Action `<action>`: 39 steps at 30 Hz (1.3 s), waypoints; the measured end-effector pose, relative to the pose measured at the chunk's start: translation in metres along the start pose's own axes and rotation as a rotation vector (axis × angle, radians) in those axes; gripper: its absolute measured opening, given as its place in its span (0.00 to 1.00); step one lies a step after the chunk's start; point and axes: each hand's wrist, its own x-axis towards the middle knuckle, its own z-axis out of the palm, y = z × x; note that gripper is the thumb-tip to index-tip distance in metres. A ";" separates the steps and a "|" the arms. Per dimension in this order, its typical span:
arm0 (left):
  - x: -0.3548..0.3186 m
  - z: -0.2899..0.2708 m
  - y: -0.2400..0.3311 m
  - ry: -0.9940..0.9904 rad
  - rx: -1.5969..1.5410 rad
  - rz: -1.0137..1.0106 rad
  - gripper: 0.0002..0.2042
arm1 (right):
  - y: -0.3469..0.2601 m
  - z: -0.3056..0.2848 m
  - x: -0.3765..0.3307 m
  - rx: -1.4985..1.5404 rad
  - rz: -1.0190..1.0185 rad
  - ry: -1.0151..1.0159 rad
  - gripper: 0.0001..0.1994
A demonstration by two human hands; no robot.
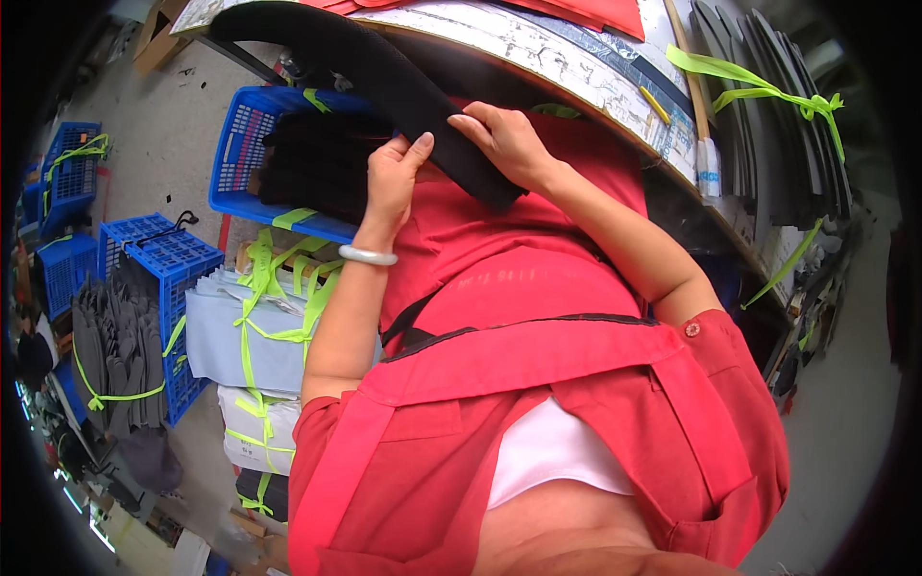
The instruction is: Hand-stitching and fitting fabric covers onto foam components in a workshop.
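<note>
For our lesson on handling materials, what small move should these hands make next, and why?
Probably draw the long black piece slightly closer: the left hand and right hand already hold its opposite edges near one end, while its far end reaches away by the white worktable.

A black strip [394, 82] is covering one corner of the blue plastic crate [235, 158] — dark pieces [312, 158] inside are blurring together. At the crate's right end, most fingers of the left hand [391, 184] are hiding; beyond, red sheets [605, 13] are running out of view.
</note>
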 end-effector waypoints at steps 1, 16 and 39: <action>0.001 -0.004 -0.012 0.003 0.051 0.001 0.10 | -0.002 0.000 0.005 0.089 0.048 -0.069 0.16; 0.051 -0.037 0.044 0.253 -0.392 0.003 0.08 | -0.036 -0.022 -0.011 0.046 0.098 -0.465 0.21; 0.095 -0.028 0.167 0.109 0.269 0.078 0.08 | -0.019 -0.021 0.017 0.109 -0.011 -0.582 0.21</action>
